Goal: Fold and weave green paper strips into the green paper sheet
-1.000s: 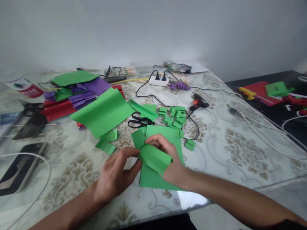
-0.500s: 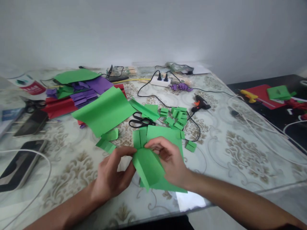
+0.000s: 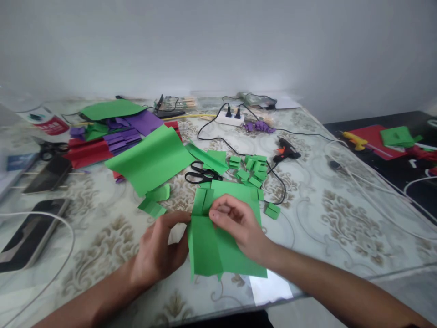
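Observation:
Between my hands is a creased strip of green paper, its lower part hanging flat toward me and its slotted upper part standing beyond my fingers. My left hand pinches the strip's left edge between thumb and forefinger. On the strip's right side, my right hand has its thumb and bent fingers closed at the crease. Under it lies a larger green paper sheet. Just beyond the sheet rest black-handled scissors, and a heap of small folded green pieces lies to their right.
A black glue gun with its cord lies right of the heap. Behind is a white power strip. Large green paper and purple paper are at left, near two phones. A yellow glue gun lies far right.
The strip's near part, bowed up before, now lies flatter and lower. My right thumb has moved onto the crease. The view has shifted slightly.

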The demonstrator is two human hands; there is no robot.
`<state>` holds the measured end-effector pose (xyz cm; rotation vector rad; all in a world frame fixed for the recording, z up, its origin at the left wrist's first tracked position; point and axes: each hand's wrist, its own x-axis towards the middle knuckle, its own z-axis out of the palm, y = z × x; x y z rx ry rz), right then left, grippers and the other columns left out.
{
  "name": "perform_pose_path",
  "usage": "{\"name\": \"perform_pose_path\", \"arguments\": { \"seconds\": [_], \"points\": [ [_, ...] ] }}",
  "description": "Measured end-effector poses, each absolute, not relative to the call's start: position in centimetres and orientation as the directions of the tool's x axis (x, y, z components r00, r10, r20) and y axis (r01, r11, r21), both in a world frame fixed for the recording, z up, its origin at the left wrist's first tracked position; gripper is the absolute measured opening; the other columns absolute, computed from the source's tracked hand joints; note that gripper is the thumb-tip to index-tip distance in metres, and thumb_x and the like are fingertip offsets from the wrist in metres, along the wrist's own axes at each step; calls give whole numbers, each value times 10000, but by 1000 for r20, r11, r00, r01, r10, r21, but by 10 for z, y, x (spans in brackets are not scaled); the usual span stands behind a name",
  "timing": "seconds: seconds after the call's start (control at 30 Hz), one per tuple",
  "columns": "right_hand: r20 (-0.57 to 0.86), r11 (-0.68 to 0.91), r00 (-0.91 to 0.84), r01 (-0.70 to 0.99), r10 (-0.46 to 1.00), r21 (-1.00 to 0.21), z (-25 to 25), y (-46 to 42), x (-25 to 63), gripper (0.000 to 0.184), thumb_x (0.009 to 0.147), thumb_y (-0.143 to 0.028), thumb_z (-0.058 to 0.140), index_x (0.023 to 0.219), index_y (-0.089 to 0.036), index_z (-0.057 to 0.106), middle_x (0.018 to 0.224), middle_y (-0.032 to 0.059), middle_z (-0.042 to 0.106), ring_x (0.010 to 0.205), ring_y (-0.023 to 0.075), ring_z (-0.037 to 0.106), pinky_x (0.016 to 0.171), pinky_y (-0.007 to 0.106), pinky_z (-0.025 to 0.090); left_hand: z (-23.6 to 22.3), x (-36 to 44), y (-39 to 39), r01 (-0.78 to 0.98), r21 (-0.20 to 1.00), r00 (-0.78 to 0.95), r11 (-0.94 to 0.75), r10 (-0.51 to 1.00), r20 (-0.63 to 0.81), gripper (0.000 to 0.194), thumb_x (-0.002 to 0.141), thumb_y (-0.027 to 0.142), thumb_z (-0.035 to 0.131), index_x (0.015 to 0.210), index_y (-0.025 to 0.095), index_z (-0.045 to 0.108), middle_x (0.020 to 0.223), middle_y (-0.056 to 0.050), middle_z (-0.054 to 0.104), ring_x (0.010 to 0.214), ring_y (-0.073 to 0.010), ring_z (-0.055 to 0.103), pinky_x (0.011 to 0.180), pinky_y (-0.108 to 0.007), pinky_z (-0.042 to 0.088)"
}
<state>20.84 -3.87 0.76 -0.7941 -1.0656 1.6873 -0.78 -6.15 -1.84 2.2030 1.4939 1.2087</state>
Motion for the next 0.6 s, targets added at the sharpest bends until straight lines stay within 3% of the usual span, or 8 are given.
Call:
{"name": "perform_pose_path", "arguments": {
  "seconds": [0.1,0.17,0.37,0.6],
  "points": [
    [-136,-290,-356,-424,924,-858,7,-35,204,378,775,-328,935,911,-227,598,714,-71,646,643,85,571,623,206,434,-13,-6,-60,649,462,245,-605,740,626,224,901,138,648,1104,233,626,919,-25,835,779,-199,817,722,-252,655],
    [-190,-336,-352,-420,917,-843,6,-34,203,489,702,-340,981,960,-237,579,728,-79,654,638,83,571,615,206,414,-10,-5,-59,657,442,257,-611,733,630,236,909,138,635,1126,228,618,935,-28,828,788,-200,814,724,-251,652],
    [-210,-327,-380,-274,901,-905,8,-33,205,470,683,-408,979,689,-186,564,620,-73,536,571,75,470,534,221,333,2,-8,-54,672,416,337,-613,754,564,276,904,108,553,1149,224,603,960,-42,790,815,-210,789,737,-275,639],
    [-202,-295,-350,-237,915,-926,11,-34,205,456,652,-509,976,677,-184,657,604,-57,556,569,98,493,503,229,381,0,-8,-53,631,537,269,-559,808,525,213,913,133,631,1096,240,606,917,-15,796,766,-198,795,658,-242,630]
  ]
}}
